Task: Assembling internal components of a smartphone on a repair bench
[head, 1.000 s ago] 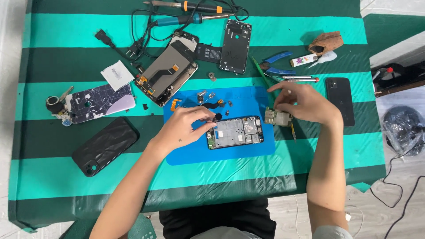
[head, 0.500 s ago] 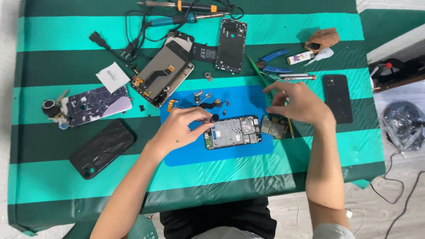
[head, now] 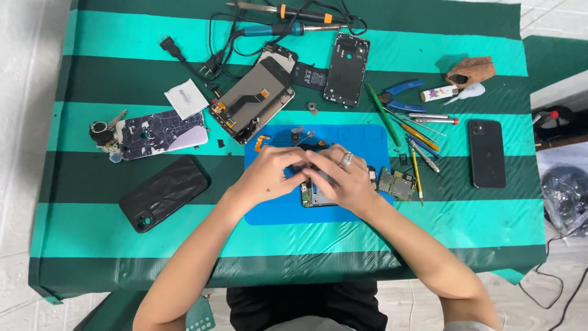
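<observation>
Both hands meet over an opened phone (head: 308, 195) that lies on a blue work mat (head: 275, 211). My left hand (head: 269, 175) covers the phone's left part, fingers curled onto it. My right hand (head: 340, 178), with a ring on one finger, lies across the phone's middle and hides most of it. Whether the fingers pinch a small part I cannot tell. A loose green circuit board (head: 397, 182) sits on the cloth just right of the mat, free of both hands. Small screws and parts (head: 300, 133) lie at the mat's far edge.
The table carries a green striped cloth (head: 92, 184). On it lie a black phone case (head: 164, 192), a patterned case (head: 160, 133), a dismantled phone with screen (head: 252, 101), a black frame (head: 346, 69), soldering irons (head: 288, 12), tweezers and screwdrivers (head: 416, 132), and a black phone (head: 486, 153).
My right hand has put down the circuit board beside the mat and moved left onto the opened phone. My left hand has shifted further over the phone to meet it.
</observation>
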